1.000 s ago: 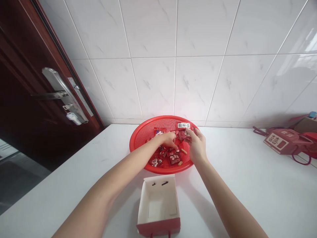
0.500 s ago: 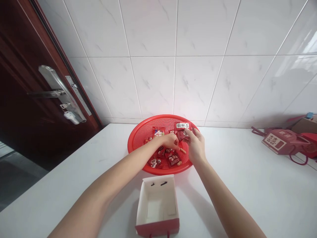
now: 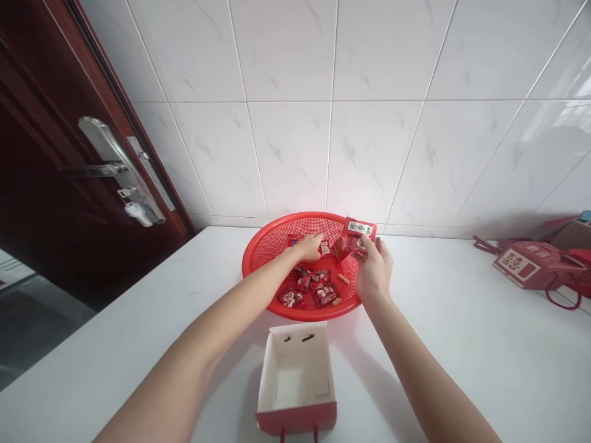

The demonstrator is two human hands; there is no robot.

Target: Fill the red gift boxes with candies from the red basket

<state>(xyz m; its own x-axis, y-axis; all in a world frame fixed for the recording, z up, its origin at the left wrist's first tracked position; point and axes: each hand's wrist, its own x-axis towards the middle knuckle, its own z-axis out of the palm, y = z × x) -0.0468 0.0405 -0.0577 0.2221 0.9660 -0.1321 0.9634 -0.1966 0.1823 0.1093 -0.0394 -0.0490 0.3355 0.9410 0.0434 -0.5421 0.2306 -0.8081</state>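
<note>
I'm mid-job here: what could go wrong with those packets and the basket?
The right hand bunches several red packets beside the rim of the red basket; one might slip and land on the table.

The left forearm crosses that rim, so a bump could nudge the basket into the open box close in front.

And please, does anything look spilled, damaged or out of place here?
I see nothing plainly spilled or damaged. Slightly odd, perhaps: two small tan pieces lie loose in the red basket, unwrapped among the wrapped packets.
</note>
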